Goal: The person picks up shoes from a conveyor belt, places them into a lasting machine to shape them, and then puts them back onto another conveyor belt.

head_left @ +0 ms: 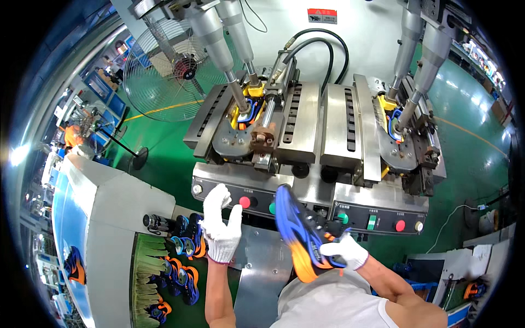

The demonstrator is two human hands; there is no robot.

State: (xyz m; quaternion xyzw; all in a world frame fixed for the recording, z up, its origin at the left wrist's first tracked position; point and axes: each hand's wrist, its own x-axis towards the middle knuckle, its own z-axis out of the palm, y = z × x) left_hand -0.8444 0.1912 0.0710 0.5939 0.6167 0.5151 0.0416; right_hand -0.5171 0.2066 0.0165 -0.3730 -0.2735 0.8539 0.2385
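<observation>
A blue, black and orange sports shoe point(302, 232) hangs tilted in front of the machine, its dark toe pointing up. My right hand point(350, 250), in a white knitted glove, grips it at the heel and ankle opening. My left hand point(222, 225), gloved alike, is raised with thumb and fingers apart and holds nothing; it is near the red button point(244, 202) on the left control panel point(224, 190). In the machine's left station, a blue and orange shoe point(250, 112) sits under metal press rods. Another shoe point(395, 124) sits clamped in the right station, partly hidden.
Several similar shoes point(190, 235) stand low at my left, beside a black bottle point(157, 223) and a green fringed mat point(146, 268). One shoe point(75, 266) lies on the blue conveyor point(68, 218). A large fan point(169, 71) stands behind. At right, a shelf point(429, 265) stands near a cable.
</observation>
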